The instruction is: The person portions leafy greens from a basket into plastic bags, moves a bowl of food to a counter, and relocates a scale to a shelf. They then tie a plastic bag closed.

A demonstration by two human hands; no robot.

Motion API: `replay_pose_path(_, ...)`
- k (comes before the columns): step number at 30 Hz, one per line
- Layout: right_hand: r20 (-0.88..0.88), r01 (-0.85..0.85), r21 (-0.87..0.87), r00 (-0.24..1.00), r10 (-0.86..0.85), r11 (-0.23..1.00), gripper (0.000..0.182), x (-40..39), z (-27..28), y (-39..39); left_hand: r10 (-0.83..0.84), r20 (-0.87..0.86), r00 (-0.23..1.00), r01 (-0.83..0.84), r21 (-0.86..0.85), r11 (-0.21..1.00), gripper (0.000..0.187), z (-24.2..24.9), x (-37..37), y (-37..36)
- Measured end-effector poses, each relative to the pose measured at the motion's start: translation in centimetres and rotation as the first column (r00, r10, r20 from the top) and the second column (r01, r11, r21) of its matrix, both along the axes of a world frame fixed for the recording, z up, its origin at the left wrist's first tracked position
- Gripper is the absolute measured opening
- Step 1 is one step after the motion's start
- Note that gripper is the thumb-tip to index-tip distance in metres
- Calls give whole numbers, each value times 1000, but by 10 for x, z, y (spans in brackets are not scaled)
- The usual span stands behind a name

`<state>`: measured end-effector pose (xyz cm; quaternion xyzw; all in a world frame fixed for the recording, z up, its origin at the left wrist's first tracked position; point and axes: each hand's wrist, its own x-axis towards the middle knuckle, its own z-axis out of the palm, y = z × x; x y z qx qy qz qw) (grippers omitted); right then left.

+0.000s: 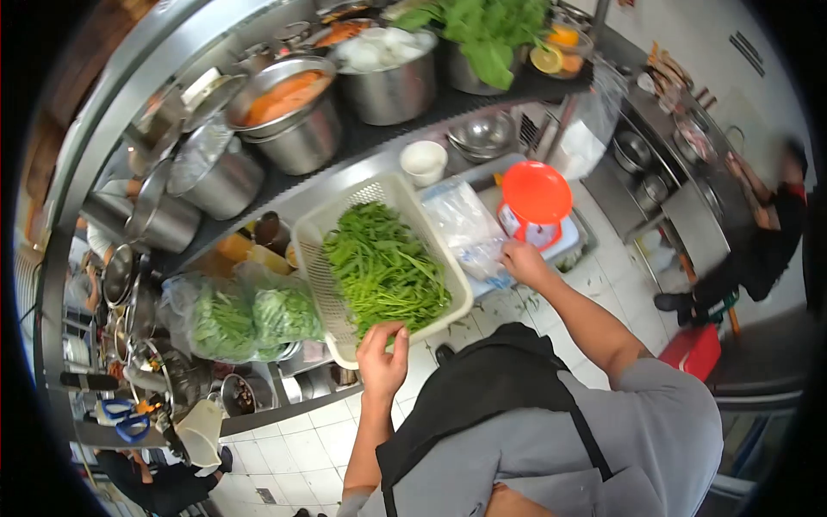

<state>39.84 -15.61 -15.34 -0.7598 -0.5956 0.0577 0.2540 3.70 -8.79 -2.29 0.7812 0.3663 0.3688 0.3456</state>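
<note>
A cream plastic basket (307, 250) with leafy green stalks (383, 267) piled in it stands on the counter in front of me. My left hand (383, 358) is at the basket's near rim, fingers curled and thumb close to them. A bit of green shows by its fingertips; whether it grips stalks or the rim is hidden. To the right lies a stack of clear plastic bags (461, 215). My right hand (524, 265) pinches the near corner of a bag there. Just beyond that hand stands an orange-red kitchen scale (536, 194) with a round pan.
Bagged greens (258, 319) lie left of the basket. A shelf above holds several steel pots (388, 86) and a pot of large leaves (491, 43). A white tub (423, 162) stands behind the basket. One person (771, 215) is at the right counter, another (159, 482) at lower left.
</note>
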Motion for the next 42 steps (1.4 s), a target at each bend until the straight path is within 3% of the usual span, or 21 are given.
replay_pose_path(4,-219,-16,30,976,22,999,15,11,8,-4,-388,-107,915,362,-204,910,21,20,64,-19)
replay_pose_path(6,-286,-32,47,957,44,998,14,14,15,-9,-583,-222,781,562,-156,812,31,4,104,-25)
replay_pose_path(8,-299,-17,53,954,32,998,13,13,30,-13,-632,-272,726,649,-36,760,37,-33,148,-30)
replay_pose_path(11,-340,-52,102,937,84,993,11,21,32,-18,-479,-604,637,589,-21,808,46,-79,203,-32)
replay_pose_path(14,-268,-113,192,950,162,975,11,27,43,-27,-350,-780,518,367,-166,915,57,-132,232,-18)
replay_pose_path(17,-460,-9,155,884,80,988,9,27,98,-48,-377,-881,284,366,-264,892,53,-155,244,-10)
replay_pose_path(20,-730,268,418,668,145,868,14,36,142,-62,-305,-708,637,350,-87,933,42,-142,230,-16)
replay_pose_path(23,-787,328,577,467,402,748,13,62,192,-55,-159,-600,784,399,291,870,36,-169,233,-15)
replay_pose_path(26,-853,248,496,316,414,832,11,67,226,-47,-349,-642,682,387,-89,918,35,-120,232,-23)
replay_pose_path(27,-862,186,469,310,401,864,11,68,231,-46,-450,-574,684,346,-288,893,37,-77,219,-25)
replay_pose_path(29,-899,47,415,177,401,909,13,79,222,-37,-346,-342,874,121,-535,836,28,-3,189,-25)
replay_pose_path(30,-914,-32,389,107,390,921,14,80,217,-32,-151,-159,976,42,-539,841,23,11,174,-23)
replay_pose_path(31,-930,-57,341,127,345,938,16,73,216,-27,59,162,985,22,-458,889,23,19,166,-19)
replay_pose_path(32,-941,-84,294,151,304,952,18,64,217,-20,127,302,945,-1,-385,923,36,34,157,-19)
replay_pose_path(33,-949,-110,245,177,262,963,21,54,218,-12,48,280,959,-5,-150,989,61,32,144,-7)
replay_pose_path(35,-943,-342,142,238,231,929,27,31,221,1,-87,68,994,64,295,953,85,89,143,-11)
replay_pose_path(36,-937,-447,81,269,220,891,30,18,223,6,-241,74,968,205,323,924,100,97,148,-8)
replay_pose_path(38,-947,-626,87,189,259,775,34,-15,241,23,-421,170,891,433,-40,900,97,85,150,4)
replay_pose_path(39,-951,-703,94,146,272,705,36,-23,247,32,-421,400,814,552,-307,775,68,63,150,15)
replay_pose_path(42,-977,-680,211,-145,153,702,45,-2,220,69,-29,457,889,329,-592,735,30,39,109,30)
